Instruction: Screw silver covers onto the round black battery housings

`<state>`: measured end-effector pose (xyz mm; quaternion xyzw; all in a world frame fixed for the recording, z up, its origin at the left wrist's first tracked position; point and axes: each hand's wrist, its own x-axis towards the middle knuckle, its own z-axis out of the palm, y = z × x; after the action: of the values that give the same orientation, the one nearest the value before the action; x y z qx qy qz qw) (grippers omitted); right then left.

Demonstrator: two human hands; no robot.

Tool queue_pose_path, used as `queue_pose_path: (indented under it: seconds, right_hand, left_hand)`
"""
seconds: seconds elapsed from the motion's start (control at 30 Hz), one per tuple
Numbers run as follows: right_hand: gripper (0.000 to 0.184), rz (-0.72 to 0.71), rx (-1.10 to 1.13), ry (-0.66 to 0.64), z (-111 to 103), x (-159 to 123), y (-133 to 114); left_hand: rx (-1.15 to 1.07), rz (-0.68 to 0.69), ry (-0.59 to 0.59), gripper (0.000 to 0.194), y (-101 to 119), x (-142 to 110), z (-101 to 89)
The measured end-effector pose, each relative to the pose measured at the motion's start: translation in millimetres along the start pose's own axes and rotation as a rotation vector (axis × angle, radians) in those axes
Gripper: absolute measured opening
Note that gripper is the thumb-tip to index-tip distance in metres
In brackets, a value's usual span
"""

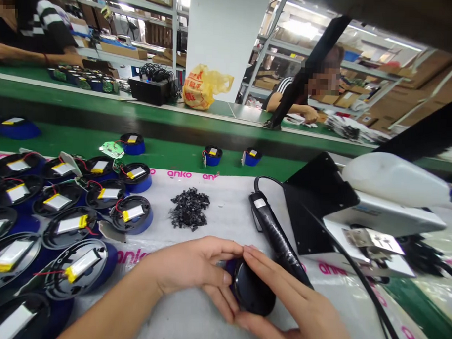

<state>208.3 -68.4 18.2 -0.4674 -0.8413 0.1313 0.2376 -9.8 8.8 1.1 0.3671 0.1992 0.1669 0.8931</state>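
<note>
Between my two hands, above the white sheet, is a round black and blue housing [255, 289], its smooth black face turned to the right. My left hand [196, 267] is closed round its blue side, thumb and fingers pressed on it. Fingers of my right hand [291, 300] curve over the black face, touching its top and bottom edges. Just beyond lies a black corded electric screwdriver [276, 230]. A pile of small black pieces [189, 209] sits on the sheet ahead of my left hand.
Several open blue housings with batteries [85, 263] crowd the left. More housings [212, 155] stand on the green belt [175, 150]. A black and white machine with a white bottle [392, 180] is at right. A yellow bag [201, 92] stands across the line, where two people sit.
</note>
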Motion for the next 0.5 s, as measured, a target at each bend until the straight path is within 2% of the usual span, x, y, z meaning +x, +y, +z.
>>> queue_pose_path:
  seconds: [0.17, 0.23, 0.33, 0.43, 0.5]
  right_hand:
    - [0.061, -0.090, -0.155, 0.024, 5.7, 2.8, 5.3]
    - [0.058, -0.120, -0.229, 0.066, 9.4, 1.6, 7.6]
    - [0.064, -0.115, -0.270, 0.068, 2.3, -1.1, 9.7]
    - [0.054, -0.006, -0.187, 0.008, -19.3, -2.5, 10.1]
    - [0.044, 0.182, -0.189, 0.003, -29.7, -0.1, 9.7]
  left_hand:
    - [0.127, -0.010, -0.014, 0.058, 0.7, 1.9, 7.4]
    - [0.218, 0.035, 0.079, 0.047, -2.2, 4.7, 16.1]
    - [0.349, 0.093, 0.296, 0.027, -8.9, 9.5, 29.7]
    - [0.369, 0.080, 0.327, 0.031, -13.0, 13.3, 35.8]
    - [0.373, 0.045, 0.327, 0.033, -13.5, 15.6, 35.0]
